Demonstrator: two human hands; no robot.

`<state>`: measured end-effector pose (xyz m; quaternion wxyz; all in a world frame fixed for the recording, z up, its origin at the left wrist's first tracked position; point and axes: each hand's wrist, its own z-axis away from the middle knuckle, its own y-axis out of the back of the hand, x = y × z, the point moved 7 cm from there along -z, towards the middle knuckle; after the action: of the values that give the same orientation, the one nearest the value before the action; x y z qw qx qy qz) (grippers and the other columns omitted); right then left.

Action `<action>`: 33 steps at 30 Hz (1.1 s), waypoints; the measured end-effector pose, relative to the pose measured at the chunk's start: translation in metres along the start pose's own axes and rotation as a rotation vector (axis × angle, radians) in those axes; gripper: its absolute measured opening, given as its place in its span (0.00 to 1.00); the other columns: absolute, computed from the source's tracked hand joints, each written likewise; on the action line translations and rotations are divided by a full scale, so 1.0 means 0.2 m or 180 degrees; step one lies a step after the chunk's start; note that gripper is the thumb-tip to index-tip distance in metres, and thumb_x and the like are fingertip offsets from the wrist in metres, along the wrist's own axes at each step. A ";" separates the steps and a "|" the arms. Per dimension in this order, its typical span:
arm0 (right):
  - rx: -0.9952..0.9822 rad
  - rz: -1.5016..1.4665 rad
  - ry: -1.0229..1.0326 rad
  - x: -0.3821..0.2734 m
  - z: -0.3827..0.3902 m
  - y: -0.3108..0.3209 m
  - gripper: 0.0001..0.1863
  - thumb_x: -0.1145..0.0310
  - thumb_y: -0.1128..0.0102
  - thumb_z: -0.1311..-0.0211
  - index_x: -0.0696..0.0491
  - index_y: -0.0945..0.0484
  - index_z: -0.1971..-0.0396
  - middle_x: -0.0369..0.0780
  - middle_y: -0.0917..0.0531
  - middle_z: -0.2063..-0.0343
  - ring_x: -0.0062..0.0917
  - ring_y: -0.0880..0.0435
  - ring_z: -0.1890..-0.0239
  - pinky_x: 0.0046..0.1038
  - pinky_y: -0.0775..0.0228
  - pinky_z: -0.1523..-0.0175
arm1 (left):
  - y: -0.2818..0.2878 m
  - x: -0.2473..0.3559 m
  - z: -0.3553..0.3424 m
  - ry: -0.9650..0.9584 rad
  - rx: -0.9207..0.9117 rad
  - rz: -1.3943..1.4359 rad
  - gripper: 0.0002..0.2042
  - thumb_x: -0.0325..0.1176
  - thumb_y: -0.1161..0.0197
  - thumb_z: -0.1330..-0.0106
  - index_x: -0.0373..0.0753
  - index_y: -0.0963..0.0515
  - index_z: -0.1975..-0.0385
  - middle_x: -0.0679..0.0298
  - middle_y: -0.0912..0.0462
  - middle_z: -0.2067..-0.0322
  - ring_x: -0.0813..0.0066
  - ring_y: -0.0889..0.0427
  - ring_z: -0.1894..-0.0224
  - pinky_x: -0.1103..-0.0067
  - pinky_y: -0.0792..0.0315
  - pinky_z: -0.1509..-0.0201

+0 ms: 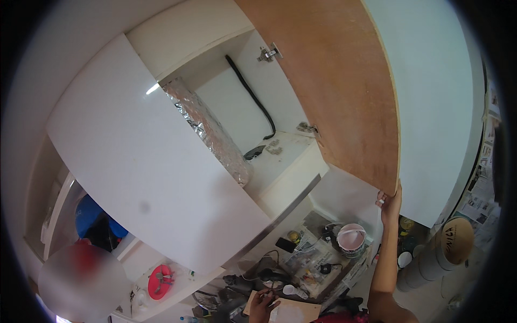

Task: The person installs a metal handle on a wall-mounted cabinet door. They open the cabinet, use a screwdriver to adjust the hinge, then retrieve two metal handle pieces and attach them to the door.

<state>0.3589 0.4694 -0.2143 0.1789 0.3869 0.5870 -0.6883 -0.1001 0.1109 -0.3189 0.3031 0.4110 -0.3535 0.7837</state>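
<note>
My right hand (389, 203) grips the lower corner of a brown wooden cabinet door (344, 86), which is swung open on two metal hinges. My left hand (265, 304) has curled fingers over a pale board (299, 312) at the bottom; what they hold is unclear. Inside the white cabinet (291, 167) are a long foil-wrapped duct (207, 134) and a black hose (247, 91). A closed white door (134, 151) covers the cabinet's left part.
Below are a cluttered worktop (307, 258) with a paint bucket (351, 242), a red dish (159, 282) on a shelf, grey cylindrical containers (431, 261) at right, newspaper (479, 199) along the right edge, blue items (91, 215) and a blurred shape (81, 282) at left.
</note>
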 end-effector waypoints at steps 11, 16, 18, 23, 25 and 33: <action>0.0493 0.0622 0.0186 -0.08 -0.26 0.08 0.27 0.36 0.56 0.23 0.44 0.24 0.49 0.31 0.23 0.75 0.18 0.27 0.75 0.25 0.34 0.68 | 0.03 -0.11 -0.06 0.0093 -0.0168 0.0056 0.16 0.29 0.40 0.22 0.38 0.28 0.37 0.56 0.22 0.43 0.59 0.20 0.41 0.59 0.21 0.34; -0.0145 0.0458 0.0002 0.00 -0.19 0.13 0.27 0.39 0.58 0.20 0.47 0.25 0.44 0.36 0.18 0.69 0.22 0.22 0.71 0.23 0.31 0.67 | 0.04 -0.14 -0.09 -0.0032 -0.0280 0.0209 0.17 0.29 0.40 0.22 0.40 0.28 0.36 0.56 0.21 0.45 0.58 0.20 0.41 0.59 0.22 0.33; -0.0468 0.0311 -0.0121 0.07 -0.03 0.07 0.27 0.42 0.59 0.18 0.49 0.26 0.42 0.39 0.16 0.65 0.24 0.20 0.69 0.24 0.28 0.67 | 0.11 -0.21 -0.10 -0.0158 -0.0251 0.0300 0.17 0.29 0.40 0.22 0.41 0.28 0.36 0.56 0.21 0.45 0.58 0.19 0.42 0.60 0.22 0.33; -0.1387 0.0271 -0.0738 0.28 0.41 -0.15 0.22 0.54 0.52 0.17 0.50 0.32 0.33 0.43 0.15 0.53 0.27 0.15 0.60 0.28 0.16 0.64 | 0.11 -0.17 -0.07 0.0029 -0.0001 0.0393 0.17 0.29 0.41 0.22 0.41 0.28 0.36 0.57 0.21 0.46 0.59 0.19 0.42 0.61 0.21 0.34; -0.1599 0.0383 -0.0925 0.39 0.52 -0.27 0.24 0.59 0.45 0.20 0.50 0.34 0.30 0.41 0.16 0.52 0.26 0.15 0.57 0.27 0.16 0.60 | 0.13 -0.19 -0.09 0.0006 -0.0013 0.0413 0.17 0.29 0.41 0.22 0.41 0.28 0.36 0.57 0.21 0.45 0.59 0.19 0.42 0.60 0.22 0.34; -0.1800 0.0722 -0.1333 0.95 0.60 -0.75 0.41 0.64 0.24 0.34 0.49 0.40 0.27 0.37 0.17 0.49 0.23 0.17 0.50 0.28 0.23 0.53 | 0.09 -0.18 -0.03 0.0175 0.0379 0.0584 0.18 0.27 0.43 0.21 0.41 0.30 0.33 0.56 0.21 0.41 0.61 0.20 0.41 0.61 0.23 0.31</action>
<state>0.0937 0.4328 -0.2541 0.4702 0.2355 0.6580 -0.5389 -0.0991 0.1001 -0.3574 0.2146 0.3726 -0.3340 0.8388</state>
